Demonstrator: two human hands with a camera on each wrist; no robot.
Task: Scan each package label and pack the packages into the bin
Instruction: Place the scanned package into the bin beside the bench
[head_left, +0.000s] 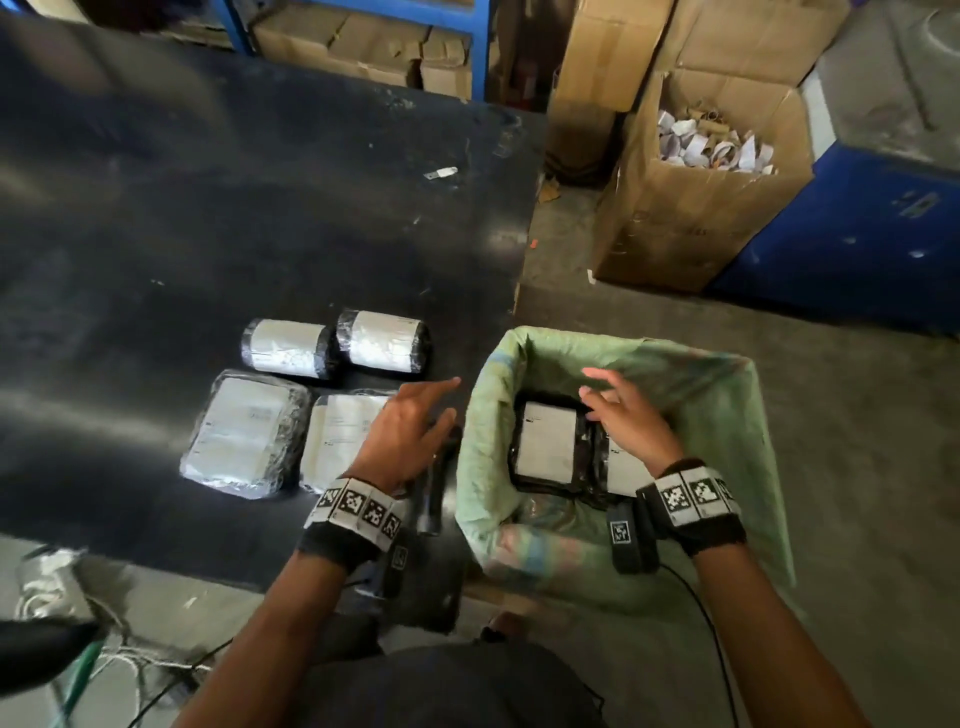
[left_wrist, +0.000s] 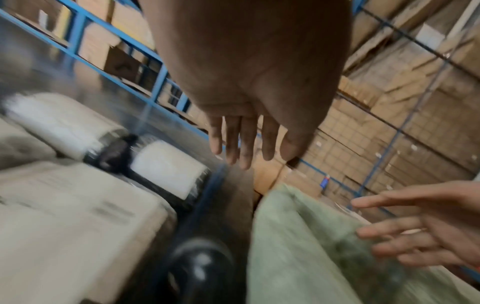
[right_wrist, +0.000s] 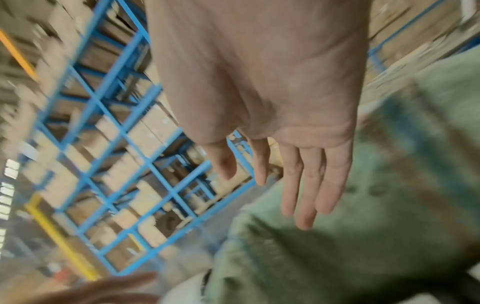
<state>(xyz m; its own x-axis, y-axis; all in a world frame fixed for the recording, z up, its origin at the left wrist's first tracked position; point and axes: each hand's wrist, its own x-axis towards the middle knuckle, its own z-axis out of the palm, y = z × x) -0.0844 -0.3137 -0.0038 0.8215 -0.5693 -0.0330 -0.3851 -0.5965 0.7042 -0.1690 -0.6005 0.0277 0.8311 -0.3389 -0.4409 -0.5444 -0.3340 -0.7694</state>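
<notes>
Both hands are empty, fingers spread and released. The left hand (head_left: 402, 436) hangs over the right edge of the flat white-labelled package in black plastic wrap (head_left: 343, 439) at lower centre of the head view; the right hand (head_left: 626, 415) is over the green-lined bin (head_left: 727, 395) at lower right, above the packed black-wrapped package with a white label (head_left: 550, 444).

The left grip is plainly nearer the unpacked stock: three more lie left and above it on the dark desk (head_left: 208, 208), namely a second flat wrapped package (head_left: 244, 434) and two rolled packages (head_left: 288, 347) (head_left: 383, 340), long axes running across the frame.

A dark, scanner-like object (head_left: 436, 488) lies between hand and bin, partly hidden. Label print is unreadable; both wrist views are blurred.
</notes>
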